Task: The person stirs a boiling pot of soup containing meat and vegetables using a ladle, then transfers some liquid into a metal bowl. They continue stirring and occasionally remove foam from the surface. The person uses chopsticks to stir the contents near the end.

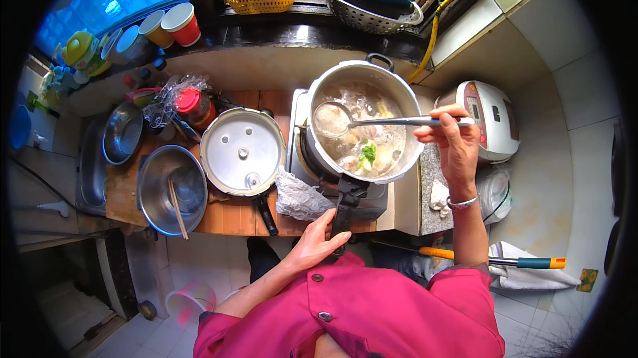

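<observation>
A metal pressure cooker pot [414, 158] of cloudy broth with green leaves stands on a gas stove [299, 151]. My right hand [451, 146] grips the handle of a metal ladle [384, 122], whose bowl lies in the broth at the pot's left side. My left hand [319, 243] is at the pot's black handle [344, 213], with the thumb against it; part of the fingers is hidden. A crumpled grey cloth [301, 198] lies just left of that handle. Farther left, the pressure cooker lid [242, 144] rests upside down on the wooden counter.
A steel bowl [172, 158] with wooden chopsticks [177, 208] and another steel bowl [123, 134] are at the left by the sink [92, 178]. A rice cooker [481, 121] stands at the right. A yellow hose [434, 34] runs down the wall. Cups and baskets line the sill.
</observation>
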A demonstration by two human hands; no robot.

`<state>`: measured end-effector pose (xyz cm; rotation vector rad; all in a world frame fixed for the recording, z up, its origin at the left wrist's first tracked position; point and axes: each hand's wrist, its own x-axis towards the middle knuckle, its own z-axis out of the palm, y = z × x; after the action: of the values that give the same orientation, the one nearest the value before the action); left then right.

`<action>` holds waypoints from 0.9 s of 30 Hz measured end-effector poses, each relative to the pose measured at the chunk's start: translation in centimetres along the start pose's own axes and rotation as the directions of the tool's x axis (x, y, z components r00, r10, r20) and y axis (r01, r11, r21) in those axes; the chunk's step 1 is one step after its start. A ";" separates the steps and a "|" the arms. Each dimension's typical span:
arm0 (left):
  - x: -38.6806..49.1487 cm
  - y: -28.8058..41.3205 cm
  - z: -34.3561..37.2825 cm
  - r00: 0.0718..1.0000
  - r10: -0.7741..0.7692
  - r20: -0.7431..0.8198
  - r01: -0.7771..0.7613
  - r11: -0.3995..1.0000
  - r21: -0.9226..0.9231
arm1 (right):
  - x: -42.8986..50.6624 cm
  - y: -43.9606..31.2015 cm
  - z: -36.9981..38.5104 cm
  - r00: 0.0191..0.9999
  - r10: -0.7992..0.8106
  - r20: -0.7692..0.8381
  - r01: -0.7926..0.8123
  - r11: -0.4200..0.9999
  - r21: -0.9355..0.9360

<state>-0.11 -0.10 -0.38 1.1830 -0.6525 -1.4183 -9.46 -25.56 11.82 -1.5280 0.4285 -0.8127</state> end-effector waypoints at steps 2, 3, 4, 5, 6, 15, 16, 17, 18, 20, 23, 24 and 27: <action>0.0 -1.0 -0.4 1.000 -0.006 -0.012 0.006 1.000 -0.009 | -0.3 -1.0 0.2 0.999 -0.013 -0.030 0.012 0.999 -0.031; -0.2 -1.1 -0.7 1.000 -0.007 -0.022 0.007 1.000 -0.014 | -0.4 -1.6 0.8 0.999 -0.021 -0.044 0.019 0.999 -0.046; -0.6 -1.0 -1.3 1.000 -0.006 -0.014 0.006 1.000 0.013 | -0.3 -2.1 1.4 0.999 -0.032 -0.039 0.030 0.998 -0.055; -1.1 -0.6 -1.9 1.000 -0.002 -0.011 0.003 0.999 0.039 | -0.1 -2.7 2.0 0.999 -0.044 -0.028 0.042 0.997 -0.062; -1.8 -0.4 -2.7 1.000 0.004 -0.026 -0.003 0.998 0.059 | 0.1 -3.4 3.0 1.000 -0.019 -0.018 0.018 0.997 -0.075; -9.9 -3.0 -11.4 0.941 0.242 -0.238 -0.261 0.964 -0.051 | 4.9 -3.9 20.1 0.987 -0.024 0.157 0.046 0.989 -0.141; -11.1 -2.9 -12.5 0.936 0.231 -0.265 -0.252 0.967 -0.048 | 5.7 -3.7 23.6 0.983 -0.028 0.184 0.048 0.993 -0.105; -12.4 -2.8 -13.8 0.923 0.237 -0.304 -0.249 0.969 -0.001 | 6.6 -3.3 27.2 0.971 -0.021 0.238 0.043 0.995 -0.088; -13.7 -3.2 -15.1 0.908 0.236 -0.347 -0.254 0.967 -0.007 | 7.6 -2.7 31.0 0.953 0.004 0.304 0.013 0.998 -0.055; -16.1 -4.0 -17.6 0.889 0.225 -0.400 -0.256 0.966 -0.026 | 9.2 -0.9 38.7 0.923 0.003 0.386 -0.015 1.000 0.027; -20.1 -4.6 -21.1 0.864 0.187 -0.468 -0.252 0.965 -0.078 | 10.6 2.6 50.4 0.873 -0.013 0.488 -0.041 0.994 0.098; -21.6 -4.7 -21.9 0.851 0.171 -0.497 -0.255 0.961 -0.106 | 10.9 3.8 53.9 0.840 -0.029 0.541 -0.047 0.991 0.126; -25.6 -4.6 -24.3 0.826 0.124 -0.550 -0.235 0.962 -0.136 | 10.9 8.1 64.4 0.753 -0.101 0.650 -0.048 0.977 0.207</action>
<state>17.00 30.65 -5.32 1.2472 -0.2099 -0.8999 45.08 11.10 9.18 -1.5069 -0.2078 -0.2752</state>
